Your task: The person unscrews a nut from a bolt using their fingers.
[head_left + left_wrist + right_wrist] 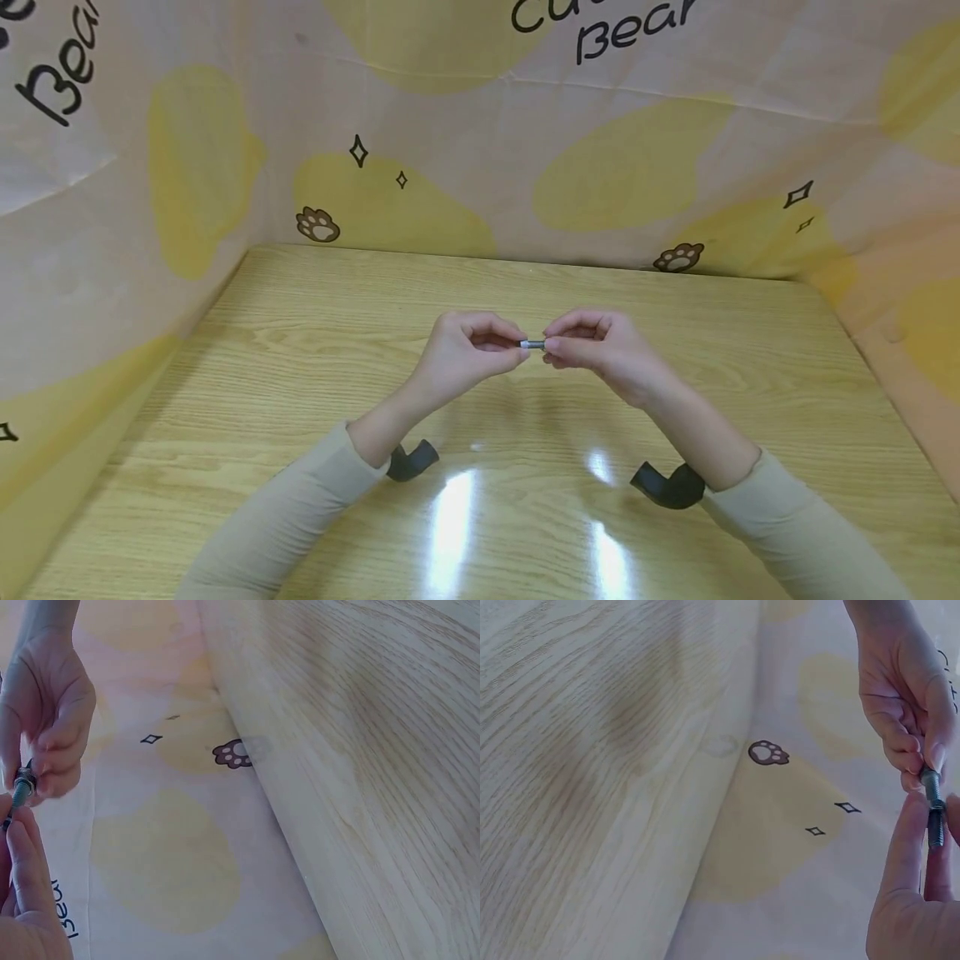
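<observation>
Between both hands, above the table, is a small silver bolt (533,344) with a threaded shank. My left hand (468,354) pinches one end of it between thumb and fingers. From the other side my right hand (603,350) has thumb and fingertips around the threaded part. In the left wrist view a ring-like nut (26,778) sits on the bolt by the right fingertips. The right wrist view shows the bolt (931,784) running from the left fingertips past the right ones, its threaded end (936,838) sticking out beyond the nut. The left fingers cover the bolt's other end.
Below the hands lies a wood-grain table (337,308) with bright light reflections near its front. Patterned cloth (450,125) rises along the back and both sides. A black curved piece (412,461) sticks out by the left wrist, and another (670,486) by the right.
</observation>
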`<state>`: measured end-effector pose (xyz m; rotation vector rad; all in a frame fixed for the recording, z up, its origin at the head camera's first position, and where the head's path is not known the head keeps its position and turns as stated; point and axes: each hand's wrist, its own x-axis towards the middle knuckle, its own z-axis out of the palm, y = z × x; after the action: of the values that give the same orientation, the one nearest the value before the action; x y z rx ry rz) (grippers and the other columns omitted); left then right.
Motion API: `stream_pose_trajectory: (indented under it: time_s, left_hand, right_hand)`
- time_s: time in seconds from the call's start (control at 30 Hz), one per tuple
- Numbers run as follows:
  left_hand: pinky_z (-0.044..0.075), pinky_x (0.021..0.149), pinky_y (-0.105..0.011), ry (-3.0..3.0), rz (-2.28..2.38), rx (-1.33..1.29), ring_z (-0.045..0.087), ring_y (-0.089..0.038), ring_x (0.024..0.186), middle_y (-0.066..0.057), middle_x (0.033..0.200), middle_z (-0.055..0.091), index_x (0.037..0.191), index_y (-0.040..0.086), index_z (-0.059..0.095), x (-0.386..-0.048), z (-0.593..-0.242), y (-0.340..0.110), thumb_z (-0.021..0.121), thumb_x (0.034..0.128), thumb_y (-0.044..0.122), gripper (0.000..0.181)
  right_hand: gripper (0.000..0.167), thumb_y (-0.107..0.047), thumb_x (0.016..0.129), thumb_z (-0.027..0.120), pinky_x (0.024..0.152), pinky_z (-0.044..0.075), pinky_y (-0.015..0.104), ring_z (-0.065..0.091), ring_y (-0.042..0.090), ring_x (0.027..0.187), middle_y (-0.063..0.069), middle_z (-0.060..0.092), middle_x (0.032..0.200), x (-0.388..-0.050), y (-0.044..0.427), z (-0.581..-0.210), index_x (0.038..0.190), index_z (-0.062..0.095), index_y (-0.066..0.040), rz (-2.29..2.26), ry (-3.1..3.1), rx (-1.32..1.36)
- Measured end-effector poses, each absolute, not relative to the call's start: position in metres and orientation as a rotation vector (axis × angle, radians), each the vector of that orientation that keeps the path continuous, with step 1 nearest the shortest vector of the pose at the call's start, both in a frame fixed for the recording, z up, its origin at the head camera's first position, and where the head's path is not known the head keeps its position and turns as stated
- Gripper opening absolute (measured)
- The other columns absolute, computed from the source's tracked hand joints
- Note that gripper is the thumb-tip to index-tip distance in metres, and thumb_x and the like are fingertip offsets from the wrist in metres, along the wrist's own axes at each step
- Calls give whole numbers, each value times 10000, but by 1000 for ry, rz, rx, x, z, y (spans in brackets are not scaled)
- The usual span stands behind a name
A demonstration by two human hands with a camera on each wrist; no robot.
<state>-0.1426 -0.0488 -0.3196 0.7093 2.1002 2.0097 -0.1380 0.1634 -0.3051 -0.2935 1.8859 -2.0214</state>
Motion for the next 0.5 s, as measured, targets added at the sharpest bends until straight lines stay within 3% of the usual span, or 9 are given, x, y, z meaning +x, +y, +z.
stream_pose_trajectory:
  time_s: [0.13, 0.27, 0.4, 0.5]
  left_hand:
    - [569, 716, -334, 2101, 2002, 705, 666, -210, 777, -114, 904, 675, 897, -38, 693, -142, -320, -49, 704, 794, -2, 110]
    - [570, 711, -333, 2106, 2003, 705, 666, -209, 772, -114, 899, 677, 898, -38, 692, -143, -321, -49, 705, 794, 1, 112]
    - [569, 717, -335, 2108, 2004, 706, 667, -209, 774, -105, 898, 678, 894, -31, 693, -143, -321, -49, 706, 793, 8, 109]
    - [569, 720, -339, 2101, 2008, 715, 667, -213, 775, -104, 897, 677, 890, -32, 693, -143, -321, -49, 704, 793, 3, 104]
  right_hand:
    - [207, 68, 812, 646, 783, 535, 266, 646, 123, 796, 25, 662, 890, -137, 165, -306, 913, 660, -112, -1998, 1916, -317]
    - [103, -45, 887, 614, 787, 546, 292, 658, 153, 808, 48, 656, 904, -138, 164, -304, 985, 624, -76, -1979, 1887, -269]
    - [93, -93, 937, 551, 716, 560, 275, 655, 146, 718, 49, 661, 805, -138, 162, -303, 918, 634, -55, -1977, 1836, -225]
    - [113, -1, 893, 574, 735, 549, 264, 645, 128, 734, 32, 659, 813, -138, 163, -304, 881, 645, -87, -1980, 1848, -254]
